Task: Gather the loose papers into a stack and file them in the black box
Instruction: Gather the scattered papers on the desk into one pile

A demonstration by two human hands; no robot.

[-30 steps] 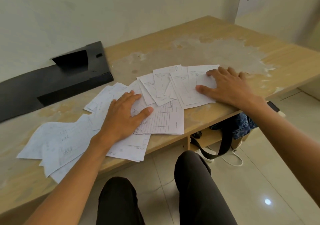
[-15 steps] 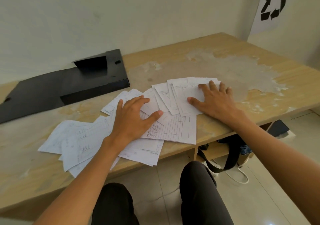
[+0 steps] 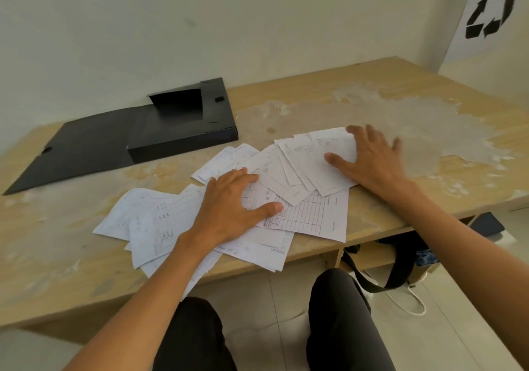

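On the worn, pale wooden desk [image 3: 357,104], the loose white printed papers [image 3: 309,216] lie fanned in an overlapping band near the front edge, several sheets overhanging it. Left hand [image 3: 229,213], fingers spread, presses flat on the middle of the fan; right hand [image 3: 372,161], likewise spread and flat, covers the sheets at the fan's right end; neither pinches a sheet. Judged from this layout, gathering has barely begun: no squared stack exists, and filing is wholly outstanding. Flat black cardboard box [image 3: 183,130], lid flap open, rests behind the papers beside the wall, apart from them. Bare desktop to the right and behind offers room for sweeping sheets inward; the front edge, where sheets overhang, is the likeliest place for slips.
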